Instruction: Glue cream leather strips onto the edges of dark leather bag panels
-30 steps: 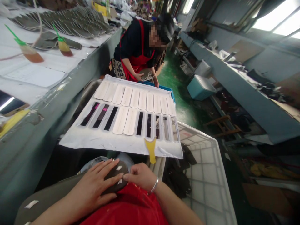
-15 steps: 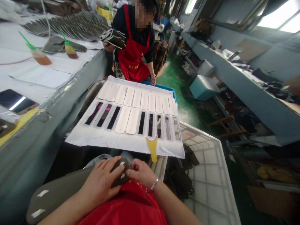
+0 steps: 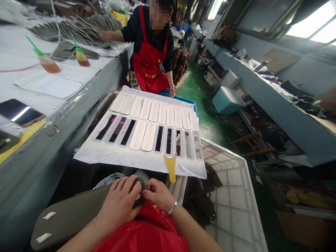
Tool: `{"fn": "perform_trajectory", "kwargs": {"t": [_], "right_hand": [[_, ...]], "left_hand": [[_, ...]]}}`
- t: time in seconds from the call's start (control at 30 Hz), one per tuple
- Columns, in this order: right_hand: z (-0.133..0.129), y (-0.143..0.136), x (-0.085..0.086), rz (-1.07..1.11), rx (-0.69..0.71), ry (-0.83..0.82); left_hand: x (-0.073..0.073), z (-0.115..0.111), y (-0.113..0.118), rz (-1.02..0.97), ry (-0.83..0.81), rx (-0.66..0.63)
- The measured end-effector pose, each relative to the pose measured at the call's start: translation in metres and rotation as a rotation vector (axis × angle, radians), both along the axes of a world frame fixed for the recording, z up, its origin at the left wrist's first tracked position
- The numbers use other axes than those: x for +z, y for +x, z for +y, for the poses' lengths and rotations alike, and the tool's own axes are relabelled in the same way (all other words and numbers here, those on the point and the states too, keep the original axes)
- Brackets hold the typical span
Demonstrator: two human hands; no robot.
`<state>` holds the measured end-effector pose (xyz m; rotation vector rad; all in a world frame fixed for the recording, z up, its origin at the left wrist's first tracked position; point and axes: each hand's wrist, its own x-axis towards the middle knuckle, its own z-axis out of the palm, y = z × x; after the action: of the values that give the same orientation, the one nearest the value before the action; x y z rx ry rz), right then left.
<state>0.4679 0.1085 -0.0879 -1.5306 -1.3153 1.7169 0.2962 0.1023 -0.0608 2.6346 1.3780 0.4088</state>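
The grey-green panel (image 3: pixel 76 206) is held by the red apron (image 3: pixel 141 238), short of the near edge of the white-covered board (image 3: pixel 112 157). It is covered by the left hand (image 3: pixel 120 197), thumb apart from fingers, apparently for steadying; whether it is clasped cannot be told. Its rounded end seems pinched between the right hand's (image 3: pixel 158 194) thumb and forefinger. The yellow tool (image 3: pixel 171 168) is laid across the board's near edge — narrow end overhanging, presumably for easy pick-up.
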Motion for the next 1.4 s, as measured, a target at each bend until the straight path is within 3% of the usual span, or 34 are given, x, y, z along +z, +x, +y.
{"fn": "perform_trajectory", "kwargs": {"t": [0.13, 0.37, 0.57, 0.9, 0.97, 1.07, 1.17, 1.27, 1.33, 1.4], "right_hand": [[-0.002, -0.001, -0.003, 0.032, -0.014, 0.002], [-0.001, 0.000, 0.001, 0.033, -0.026, 0.035], [0.003, 0.000, 0.005, -0.006, -0.014, -0.007], [0.000, -0.008, 0.020, -0.364, 0.078, 0.147], [0.001, -0.010, 0.025, -0.434, 0.102, 0.244], [0.004, -0.014, 0.028, -0.565, 0.219, 0.632], [0.007, -0.020, 0.018, -0.688, 0.457, 1.018], [0.011, -0.022, 0.004, -0.817, 0.582, 1.166], [0.015, -0.022, 0.001, -0.881, 0.621, 1.230], [0.019, -0.024, 0.005, -0.929, 0.644, 1.283]], "left_hand": [[-0.005, -0.001, -0.004, -0.029, 0.024, 0.004], [-0.022, 0.000, -0.029, -0.066, 0.091, 0.012], [-0.022, 0.002, -0.025, -0.046, 0.092, 0.028], [-0.018, 0.001, -0.022, -0.128, 0.125, 0.085], [-0.021, 0.000, -0.023, -0.090, 0.116, 0.073], [-0.021, 0.000, -0.024, -0.005, 0.108, 0.033], [-0.015, -0.003, -0.030, 0.037, 0.121, -0.004], [-0.003, -0.014, -0.058, -0.004, 0.192, 0.013], [0.004, -0.031, -0.090, -0.066, 0.270, 0.176], [0.009, -0.052, -0.126, -0.150, 0.273, 0.473]]}}
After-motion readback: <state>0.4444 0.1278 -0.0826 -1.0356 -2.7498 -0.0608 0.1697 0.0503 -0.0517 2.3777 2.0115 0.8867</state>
